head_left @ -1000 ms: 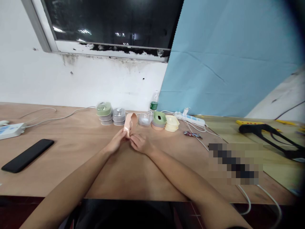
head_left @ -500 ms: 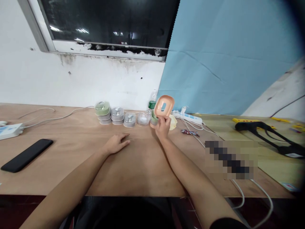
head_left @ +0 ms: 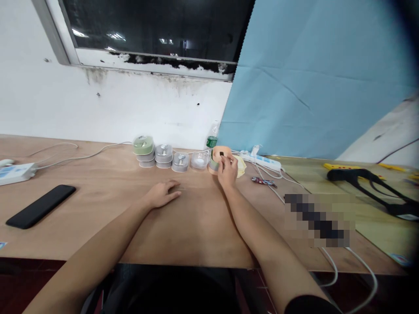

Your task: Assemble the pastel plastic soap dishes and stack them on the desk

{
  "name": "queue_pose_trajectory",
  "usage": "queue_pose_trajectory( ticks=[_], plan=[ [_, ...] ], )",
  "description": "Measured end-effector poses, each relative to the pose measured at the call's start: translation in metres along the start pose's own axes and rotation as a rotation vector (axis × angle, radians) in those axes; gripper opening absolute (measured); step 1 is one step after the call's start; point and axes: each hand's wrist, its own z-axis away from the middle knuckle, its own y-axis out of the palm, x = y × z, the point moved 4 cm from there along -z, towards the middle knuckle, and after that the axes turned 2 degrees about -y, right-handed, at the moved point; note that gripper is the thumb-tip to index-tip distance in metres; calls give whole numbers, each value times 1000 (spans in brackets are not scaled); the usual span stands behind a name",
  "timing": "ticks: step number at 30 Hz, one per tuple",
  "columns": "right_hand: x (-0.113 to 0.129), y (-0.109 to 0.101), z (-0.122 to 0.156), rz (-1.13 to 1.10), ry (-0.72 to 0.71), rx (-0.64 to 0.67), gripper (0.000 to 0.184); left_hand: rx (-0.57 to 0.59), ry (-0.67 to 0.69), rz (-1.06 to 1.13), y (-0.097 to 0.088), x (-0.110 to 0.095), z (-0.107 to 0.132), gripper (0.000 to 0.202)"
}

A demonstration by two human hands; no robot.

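My right hand (head_left: pixel 228 171) pinches an orange plastic cover (head_left: pixel 217 151) with an oblong hole in its middle. The cover is low over a stack of green and orange covers (head_left: pixel 213 166), touching it or just above; which one I cannot tell. On the bare tabletop my left hand (head_left: pixel 163 194) rests with its thumb and fingers apart, holding nothing. To the left of the stack stand a clear plastic piece (head_left: pixel 200 160), a single grey lidded box (head_left: pixel 180 162), two stacked grey boxes (head_left: pixel 163 155) and a taller pile with a green box (head_left: pixel 143 145) on top.
A plastic bottle (head_left: pixel 212 138) stands behind the stack, with pale yellow pieces (head_left: pixel 241 166) beside it. Further right lie a power strip (head_left: pixel 266 162), a small wrapped packet (head_left: pixel 263 181) and a black strap frame (head_left: pixel 369 187). A black phone (head_left: pixel 41 206) lies at left.
My right hand has lowered the orange cover from upright in the air down to the stack and tipped it flatter. My left hand stays resting on the table. The view has shifted slightly.
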Motion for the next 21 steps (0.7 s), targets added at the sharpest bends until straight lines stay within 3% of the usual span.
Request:
queue_pose_trajectory(
  ticks=[13, 21],
  plan=[
    [-2, 1, 1, -11, 25, -4, 32, 14, 49, -53, 2, -1, -1, 49],
    [-12, 3, 4, 91, 151, -6, 34, 6, 48, 19, 1, 0, -1, 48]
  ],
)
